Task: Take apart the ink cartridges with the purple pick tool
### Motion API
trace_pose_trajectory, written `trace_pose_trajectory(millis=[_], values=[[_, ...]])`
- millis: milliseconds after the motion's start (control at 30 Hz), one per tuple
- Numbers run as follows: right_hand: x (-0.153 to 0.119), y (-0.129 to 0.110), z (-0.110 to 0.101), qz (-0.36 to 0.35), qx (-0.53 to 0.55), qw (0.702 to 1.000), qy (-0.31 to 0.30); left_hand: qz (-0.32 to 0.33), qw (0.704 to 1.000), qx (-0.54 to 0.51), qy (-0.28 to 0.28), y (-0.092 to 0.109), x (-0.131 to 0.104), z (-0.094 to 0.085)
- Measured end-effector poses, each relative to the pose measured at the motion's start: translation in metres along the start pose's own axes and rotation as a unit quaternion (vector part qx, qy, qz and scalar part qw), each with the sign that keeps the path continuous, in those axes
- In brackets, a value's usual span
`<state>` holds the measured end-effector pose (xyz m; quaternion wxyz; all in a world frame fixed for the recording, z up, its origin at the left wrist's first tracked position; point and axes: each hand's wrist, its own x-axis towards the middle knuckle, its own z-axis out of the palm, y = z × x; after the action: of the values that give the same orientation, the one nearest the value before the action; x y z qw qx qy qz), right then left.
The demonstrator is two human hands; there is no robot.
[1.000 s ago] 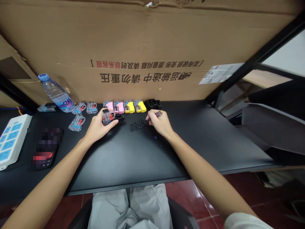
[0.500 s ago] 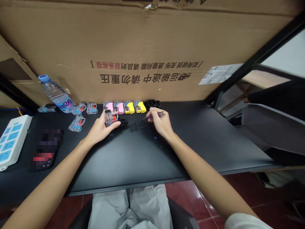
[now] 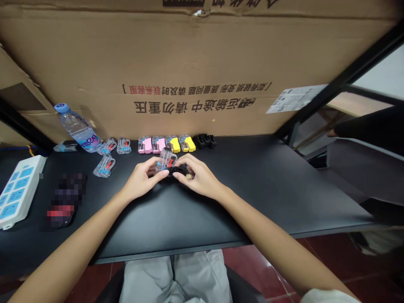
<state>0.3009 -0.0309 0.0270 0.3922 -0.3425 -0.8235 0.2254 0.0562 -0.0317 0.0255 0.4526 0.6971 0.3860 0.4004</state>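
- We have both hands together near the middle of the black table (image 3: 252,189), a little towards its far edge.
- Our left hand (image 3: 142,181) is curled, its thumb and fingertips pinching the clear plastic piece (image 3: 166,160), which shows blue and red parts inside and stands tilted above the table.
- Our right hand (image 3: 198,179) is also curled, fingers closed around a small black part (image 3: 176,170) that sits right against the clear piece; whether a tool lies in this hand we cannot tell.
- The two hands' fingertips nearly meet at these parts.
- Along the far edge we see a row of pink pieces (image 3: 151,145) and yellow pieces (image 3: 183,144), with a black cluster (image 3: 205,140) at its right end.
- Towards the far left corner stand a water bottle (image 3: 77,128) and more clear pieces (image 3: 104,166).
- A white power strip (image 3: 19,189) lies at the left edge.
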Motion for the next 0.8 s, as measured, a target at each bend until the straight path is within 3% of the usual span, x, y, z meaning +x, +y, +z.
trace_pose_trajectory(millis=[167,367,567,700,800], values=[[0.0,0.006,0.005,-0.006,0.037,0.999,-0.009,-0.005,0.999,-0.03,0.012,-0.001,0.002,-0.001],[0.001,-0.002,0.004,0.002,0.058,0.998,-0.012,-0.012,0.998,-0.058,0.0,-0.001,0.005,-0.006],[0.003,-0.01,-0.004,0.097,0.12,0.988,0.021,0.014,0.998,-0.059,-0.024,-0.002,0.004,-0.006],[0.004,-0.007,-0.009,0.085,0.061,0.994,-0.036,0.023,0.998,-0.031,-0.057,-0.001,0.002,-0.006],[0.004,-0.007,-0.01,0.066,0.021,0.997,-0.023,0.038,0.997,-0.001,-0.062,0.0,-0.001,-0.002]])
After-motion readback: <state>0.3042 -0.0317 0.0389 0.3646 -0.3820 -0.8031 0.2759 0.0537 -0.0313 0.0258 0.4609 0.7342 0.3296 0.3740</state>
